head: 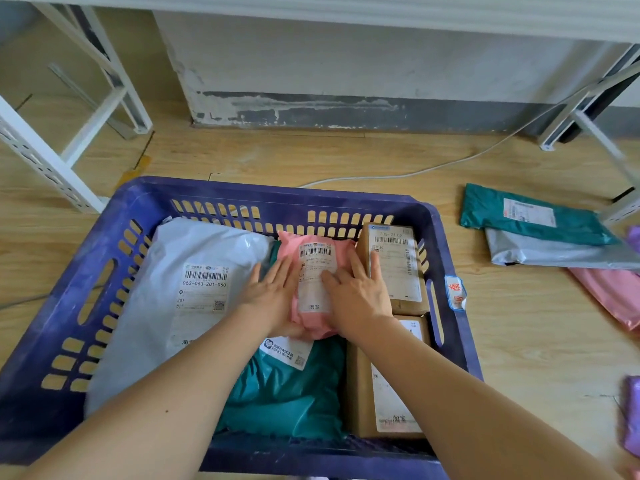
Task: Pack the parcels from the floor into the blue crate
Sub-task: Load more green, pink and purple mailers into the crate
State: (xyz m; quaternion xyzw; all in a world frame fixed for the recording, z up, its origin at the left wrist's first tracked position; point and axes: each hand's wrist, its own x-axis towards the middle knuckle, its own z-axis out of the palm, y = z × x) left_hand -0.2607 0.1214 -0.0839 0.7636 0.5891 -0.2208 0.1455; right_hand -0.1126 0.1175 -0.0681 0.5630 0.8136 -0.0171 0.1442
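1. Both hands work flat and spread. The left hand (273,289) presses the left side of the pink mailer (313,282), and the right hand (356,292) presses its right side, with fingertips reaching onto the far cardboard box (394,265). Neither hand grips anything, though I cannot tell whether the left thumb is tucked under the mailer.
2. That pink mailer sits inside the blue crate (277,192), towards the far wall. It lies between the white poly mailer (166,282) and the far cardboard box, and it overlaps the teal mailer (287,393) below it.
3. Likely trouble:
   - The soft mailer bulges, so it may spring back up once the pressure lifts and leave an uneven bed for the next parcels.
   - Slick plastic on slick plastic could let it slide towards the near side.
   - Hard pressing could crush whatever is inside it.
4. Room in the crate is tight. The near cardboard box (381,386) and the far one fill the right side, touching the slotted wall, and the white mailer fills the left. Further parcels would probably have to go on top.
5. Several parcels wait on the floor to the right, well apart from the crate: a teal floor mailer (530,220) over a grey mailer (554,252), a pink floor mailer (609,292) and a purple mailer (633,414).
6. Reaching right means crossing the crate's raised rim. A white cable (415,169) runs behind the crate, and a shelf leg (606,147) stands near the pile.
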